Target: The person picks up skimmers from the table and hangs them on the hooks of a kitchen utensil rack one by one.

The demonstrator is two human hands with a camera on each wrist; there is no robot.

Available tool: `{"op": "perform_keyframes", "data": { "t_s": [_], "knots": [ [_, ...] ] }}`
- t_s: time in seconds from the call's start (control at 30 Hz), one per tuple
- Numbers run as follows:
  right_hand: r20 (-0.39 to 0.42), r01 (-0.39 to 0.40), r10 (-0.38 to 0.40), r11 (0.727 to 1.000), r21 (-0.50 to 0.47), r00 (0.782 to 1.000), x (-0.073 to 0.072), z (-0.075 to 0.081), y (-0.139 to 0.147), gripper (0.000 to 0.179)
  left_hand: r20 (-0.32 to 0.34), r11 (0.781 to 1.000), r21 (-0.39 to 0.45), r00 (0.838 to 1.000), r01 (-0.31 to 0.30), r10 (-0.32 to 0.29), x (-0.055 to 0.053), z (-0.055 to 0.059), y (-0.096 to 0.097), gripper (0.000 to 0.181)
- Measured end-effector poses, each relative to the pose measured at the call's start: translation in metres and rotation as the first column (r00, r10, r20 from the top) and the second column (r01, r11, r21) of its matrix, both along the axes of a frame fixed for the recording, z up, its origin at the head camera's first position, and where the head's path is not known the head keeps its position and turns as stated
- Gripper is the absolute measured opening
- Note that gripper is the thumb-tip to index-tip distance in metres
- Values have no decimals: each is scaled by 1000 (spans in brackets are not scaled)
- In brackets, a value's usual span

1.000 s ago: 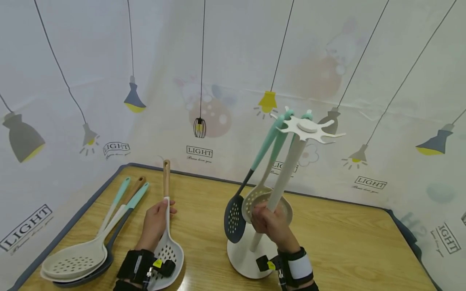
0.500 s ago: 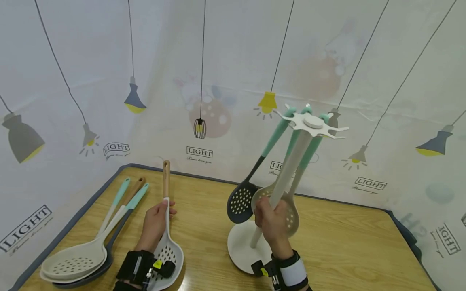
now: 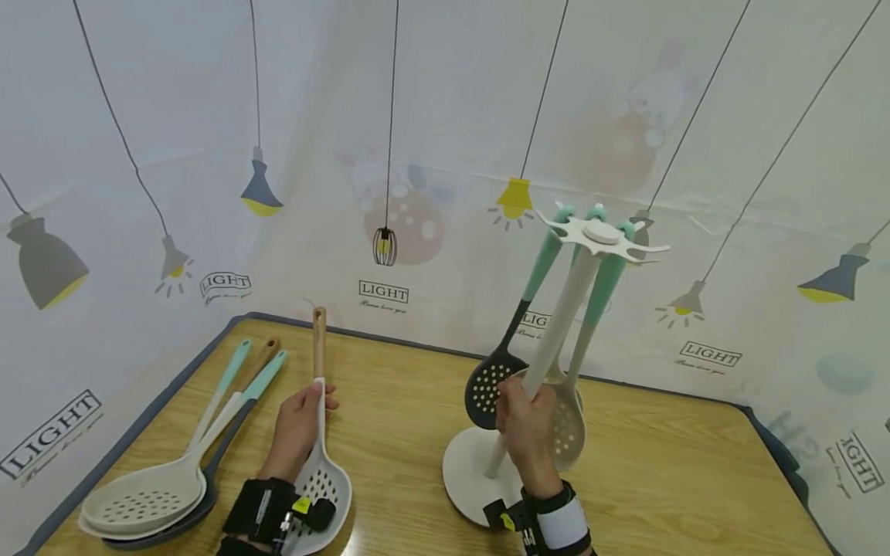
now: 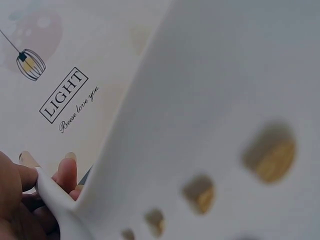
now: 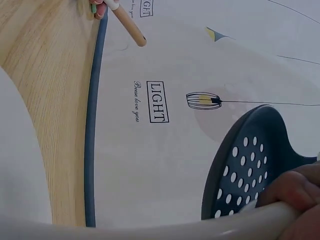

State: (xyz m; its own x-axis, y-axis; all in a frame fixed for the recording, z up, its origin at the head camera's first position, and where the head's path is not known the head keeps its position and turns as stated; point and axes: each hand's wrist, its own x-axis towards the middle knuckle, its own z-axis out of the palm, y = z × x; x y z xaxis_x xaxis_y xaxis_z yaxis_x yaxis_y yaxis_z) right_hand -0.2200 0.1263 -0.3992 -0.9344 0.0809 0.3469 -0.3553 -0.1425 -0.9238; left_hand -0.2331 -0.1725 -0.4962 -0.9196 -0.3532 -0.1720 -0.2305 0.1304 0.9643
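Note:
My left hand point(image 3: 295, 432) holds a white slotted turner point(image 3: 337, 479) by the lower part of its handle; the wooden end points away from me. The turner's perforated head fills much of the left wrist view. My right hand point(image 3: 528, 432) grips the pole of a white utensil stand point(image 3: 559, 324) around its middle. From the stand's pronged top hang a dark skimmer point(image 3: 487, 398) and two beige utensils with turquoise handles. One beige slotted spoon point(image 3: 572, 440) hangs right of the hand; the other is mostly hidden behind the pole. The stand's round base point(image 3: 462, 471) is low in front.
At the left of the wooden table point(image 3: 396, 432) lies a pile of several utensils, with a beige slotted spoon point(image 3: 139, 494) on top and a dark one point(image 3: 215, 463) beneath. A patterned cloth backdrop point(image 3: 445, 116) rises behind the table's dark edge.
The stand's pronged top has turned, and the hanging utensils have swung rightward round the pole; the third turquoise handle has come into view on the right. My left hand and the turner stay put.

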Motion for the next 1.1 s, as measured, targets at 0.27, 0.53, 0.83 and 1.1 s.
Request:
{"op": "perform_keyframes", "data": {
  "t_s": [0.27,0.53,0.83,1.1],
  "knots": [
    [-14,-13,13,999,36,1000,-1,-7,-4,38,9,1000,1,1000,-5,5,2,1,-1,59],
    [-23,-10,11,999,47,1000,0,-11,-9,39,5,1000,9,1000,-12,12,1,2,0,55],
    [-5,-20,20,999,46,1000,-1,-11,-8,38,-23,1000,8,1000,-16,17,0,2,1,53],
    [-10,-27,28,998,48,1000,-1,-12,-9,37,-31,999,21,999,-31,32,0,-1,-1,54]
  ]
}}
